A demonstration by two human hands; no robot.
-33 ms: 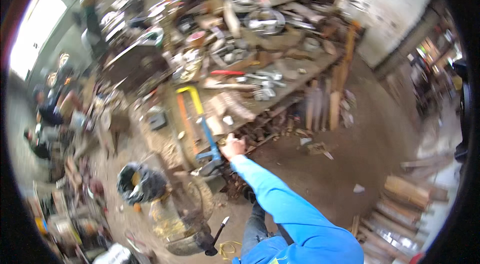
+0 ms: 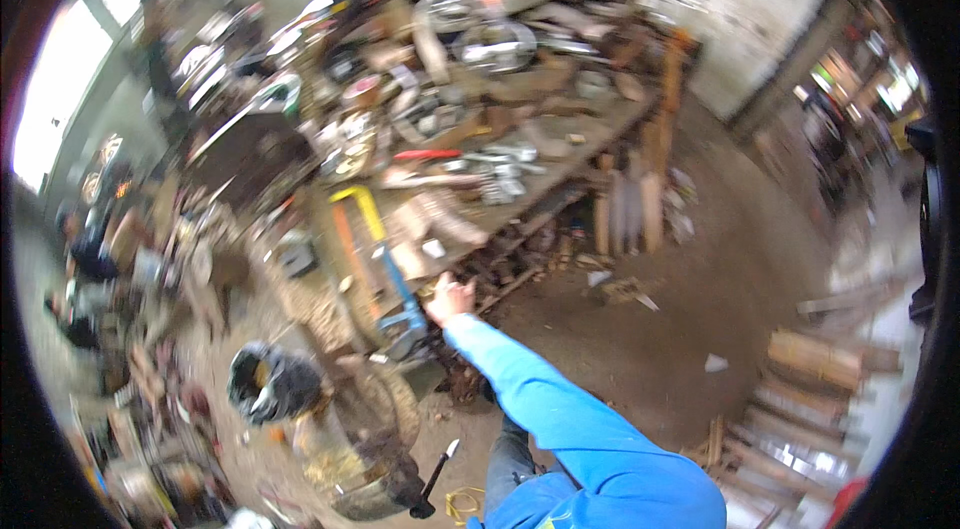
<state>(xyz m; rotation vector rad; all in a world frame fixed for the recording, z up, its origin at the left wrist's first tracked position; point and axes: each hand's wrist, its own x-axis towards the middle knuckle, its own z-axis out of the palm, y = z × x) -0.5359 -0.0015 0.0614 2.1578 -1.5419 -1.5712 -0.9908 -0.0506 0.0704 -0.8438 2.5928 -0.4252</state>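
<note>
Head view: the yellow-and-blue saw frame (image 2: 394, 271) lies just left of the right hand (image 2: 452, 300), at the near-left part of the table (image 2: 604, 137), long axis running near to far, slanting left. Blur prevents telling whether the right grip is apart or together. The left hand is out of view.

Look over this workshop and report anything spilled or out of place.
The bench beyond the right hand looks cluttered: metal parts and wood pieces lie jumbled across it. Away from it, a white scrap lies on the brown floor, perhaps dropped litter. Blur hides any fine damage.
</note>
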